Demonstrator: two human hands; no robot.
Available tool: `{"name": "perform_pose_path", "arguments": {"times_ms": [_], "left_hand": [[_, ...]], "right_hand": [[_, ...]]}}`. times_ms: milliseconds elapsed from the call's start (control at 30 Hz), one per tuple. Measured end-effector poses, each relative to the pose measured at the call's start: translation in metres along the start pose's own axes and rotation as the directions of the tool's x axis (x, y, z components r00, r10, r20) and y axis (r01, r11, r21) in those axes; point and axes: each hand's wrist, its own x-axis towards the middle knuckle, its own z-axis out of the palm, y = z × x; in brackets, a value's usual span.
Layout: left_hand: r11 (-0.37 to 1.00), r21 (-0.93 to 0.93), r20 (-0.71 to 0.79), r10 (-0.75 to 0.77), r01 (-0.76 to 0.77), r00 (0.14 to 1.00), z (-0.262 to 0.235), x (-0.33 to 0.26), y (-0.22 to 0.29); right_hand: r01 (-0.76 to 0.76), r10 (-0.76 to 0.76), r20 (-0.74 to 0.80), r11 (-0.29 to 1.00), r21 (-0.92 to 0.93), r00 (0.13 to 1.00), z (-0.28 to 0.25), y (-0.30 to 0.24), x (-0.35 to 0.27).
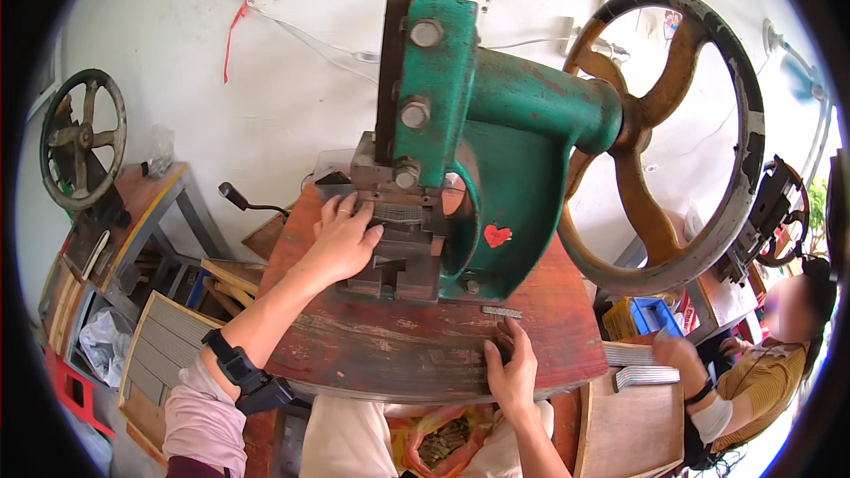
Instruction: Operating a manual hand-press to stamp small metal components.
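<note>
A green hand press (522, 186) stands on a worn reddish wooden table, its steel die block (412, 265) at the front. Ridged grey metal strips (398, 212) lie in the die slot. My left hand (341, 243) rests at the left side of the die, fingers spread and touching it beside the strips' left end. Lower right, my right hand (513, 372) is over the table's front edge, thumb and forefinger apart. Just beyond its fingertips lies a short ridged grey strip (502, 311). The right hand's other fingers are partly hidden.
A large handwheel (651, 199) juts out on the press's right. Trays of grey strips flank the table: a left tray (142, 389) and a right tray (633, 425). Between my legs sits a bag (447, 438) of small metal pieces. A co-worker (761, 372) sits at right.
</note>
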Motion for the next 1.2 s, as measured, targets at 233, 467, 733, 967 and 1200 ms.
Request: {"name": "perform_pose_path", "arguments": {"times_ms": [233, 467, 733, 967, 1200], "left_hand": [[0.936, -0.349, 0.066, -0.024, 0.045, 0.998, -0.013, 0.001, 0.004], [0.961, -0.098, -0.287, 0.222, -0.26, 0.932, 0.007, 0.009, -0.018], [0.985, -0.171, -0.024, -0.017, 0.013, 1.0, 0.029, 0.046, -0.072], [0.992, -0.122, -0.149, -0.034, 0.016, 0.988, 0.042, 0.057, -0.106], [0.995, 0.052, -0.149, -0.078, 0.086, 0.986, 0.04, 0.05, -0.082]], "right_hand": [[0.241, -0.245, -0.042, 0.967, -0.078, 0.969, -0.001, 0.004, -0.001], [0.258, -0.272, -0.072, 0.954, -0.156, 0.96, 0.004, 0.006, -0.006], [0.336, -0.342, -0.13, 0.94, -0.064, 0.931, 0.014, 0.019, -0.009], [0.309, -0.321, -0.075, 0.942, -0.131, 0.944, 0.023, 0.02, -0.007], [0.314, -0.333, -0.117, 0.937, -0.152, 0.936, 0.021, 0.016, -0.008]]}}
